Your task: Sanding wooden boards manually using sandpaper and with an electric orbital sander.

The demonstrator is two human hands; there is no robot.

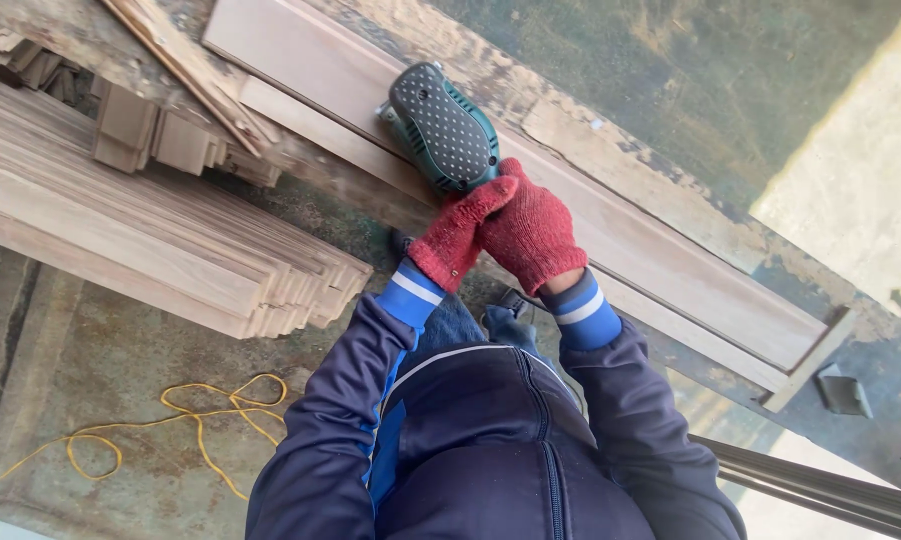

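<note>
A: In the head view, what do the person's hands hold?

B: Both wear red knit gloves. The right hand (532, 232) is closed over the rear of a green electric sander (442, 128), and the left hand (457, 238) lies pressed against the right one, its fingers reaching to the sander's rear too. The two hands are pressed together on the tool.

A: And where is the sander?

B: Just ahead of the hands, sitting flat on a long pale wooden board (610, 225), its dotted dark top facing up. The board runs slantwise under the hands and on past both sides of them, lying on a worn tabletop (670, 160).

A: What is around them?

B: Off to the left of the left hand, a stack of planed planks (160, 240) with stepped ends. Beyond that, farther from the hands, some short wood blocks (155, 135). Below the left arm, on the concrete floor (120, 350), lies a loose yellow cord (195, 415). The arms are in a dark blue jacket (470, 440) with striped blue cuffs.
</note>
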